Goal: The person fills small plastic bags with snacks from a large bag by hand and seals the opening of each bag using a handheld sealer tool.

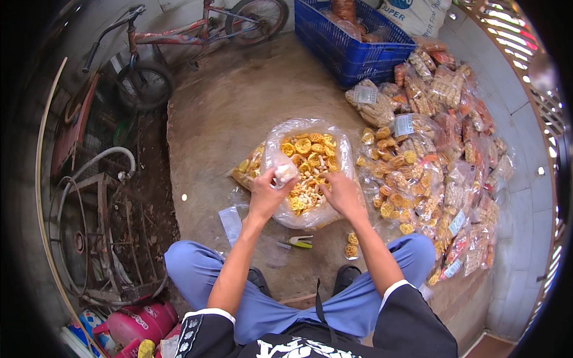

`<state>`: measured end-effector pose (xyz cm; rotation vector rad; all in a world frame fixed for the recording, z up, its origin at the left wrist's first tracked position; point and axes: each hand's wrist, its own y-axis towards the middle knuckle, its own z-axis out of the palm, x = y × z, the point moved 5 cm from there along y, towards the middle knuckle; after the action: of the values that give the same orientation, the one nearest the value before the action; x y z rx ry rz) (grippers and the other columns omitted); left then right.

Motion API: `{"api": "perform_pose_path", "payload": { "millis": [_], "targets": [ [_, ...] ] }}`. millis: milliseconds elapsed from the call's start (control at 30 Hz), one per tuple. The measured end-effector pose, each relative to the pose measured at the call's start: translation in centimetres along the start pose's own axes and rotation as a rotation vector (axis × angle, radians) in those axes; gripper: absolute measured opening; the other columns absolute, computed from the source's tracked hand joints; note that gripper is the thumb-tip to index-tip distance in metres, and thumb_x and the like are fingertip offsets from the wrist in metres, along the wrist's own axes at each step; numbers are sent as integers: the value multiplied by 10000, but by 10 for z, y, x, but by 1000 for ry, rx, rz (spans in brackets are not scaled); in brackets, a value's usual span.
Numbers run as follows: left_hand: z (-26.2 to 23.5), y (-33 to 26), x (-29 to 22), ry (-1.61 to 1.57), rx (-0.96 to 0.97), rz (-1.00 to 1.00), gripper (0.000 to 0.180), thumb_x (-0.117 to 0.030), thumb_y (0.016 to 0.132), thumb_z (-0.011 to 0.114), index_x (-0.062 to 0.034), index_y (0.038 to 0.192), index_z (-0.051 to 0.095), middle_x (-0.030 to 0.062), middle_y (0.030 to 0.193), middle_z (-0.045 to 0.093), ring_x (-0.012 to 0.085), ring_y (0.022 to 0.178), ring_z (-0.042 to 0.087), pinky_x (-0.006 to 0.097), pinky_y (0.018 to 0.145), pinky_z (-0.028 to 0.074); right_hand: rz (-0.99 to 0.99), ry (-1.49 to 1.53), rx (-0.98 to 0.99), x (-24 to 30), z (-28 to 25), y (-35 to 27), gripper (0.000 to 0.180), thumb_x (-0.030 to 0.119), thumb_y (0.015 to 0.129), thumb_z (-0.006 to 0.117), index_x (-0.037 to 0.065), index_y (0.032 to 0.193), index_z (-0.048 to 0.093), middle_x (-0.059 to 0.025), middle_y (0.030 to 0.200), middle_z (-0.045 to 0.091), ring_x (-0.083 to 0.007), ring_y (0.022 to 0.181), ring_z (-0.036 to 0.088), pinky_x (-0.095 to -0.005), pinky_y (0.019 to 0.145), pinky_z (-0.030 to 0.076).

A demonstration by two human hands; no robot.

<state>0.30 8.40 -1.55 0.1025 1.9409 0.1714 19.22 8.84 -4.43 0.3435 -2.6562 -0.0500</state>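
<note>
A large clear plastic bag [345, 158] stands open in front of me, filled with yellow wheel-shaped snacks [303, 145] and small pale snack pieces [308, 188]. Over its left side, my left hand [266, 194] is closed on a small plastic bag [286, 173] with something pale in it. My right hand [344, 194] reaches in at the right side, its fingers bent among the pale pieces; whether a piece is between them is hidden. Close by my feet lies a small green-and-black stapler [300, 241]. Flat clear plastic bags [230, 225] lie to the left.
Many packed snack bags [433, 179] are heaped along the right wall. A blue crate [352, 51] stands behind them, beside a white sack [418, 18]. A bicycle [179, 36] leans at the far left. A metal frame [107, 232] and pink gas cylinders [140, 322] line the left.
</note>
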Motion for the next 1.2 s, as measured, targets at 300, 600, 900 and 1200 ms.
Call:
{"api": "perform_pose_path", "payload": {
  "millis": [300,600,900,1200],
  "targets": [
    [8,-9,-6,93,146,-25,342,-225,724,738,-54,1002,635,117,808,669,209,743,654,303,658,485,-135,-443,-102,-20,56,-7,152,129,702,576,112,829,657,-79,879,549,-242,928,494,-373,768,364],
    [13,-9,-1,118,173,4,328,-223,729,732,-42,985,634,123,814,667,222,734,651,316,654,479,-111,-438,-145,-20,58,-8,112,169,704,594,93,752,661,-82,850,566,-238,926,494,-385,796,364],
    [10,-2,5,153,200,26,353,-251,726,735,-48,997,636,117,799,666,190,699,633,310,642,470,-134,-336,-99,-8,84,10,159,233,701,648,81,746,654,-81,784,596,-228,875,537,-406,805,366],
    [15,-1,4,71,230,36,339,-212,735,731,-51,1017,634,122,829,667,192,747,631,311,677,471,98,656,-327,33,-46,20,174,151,755,659,43,890,640,-65,753,642,-148,680,566,-295,672,424]
  ]
}}
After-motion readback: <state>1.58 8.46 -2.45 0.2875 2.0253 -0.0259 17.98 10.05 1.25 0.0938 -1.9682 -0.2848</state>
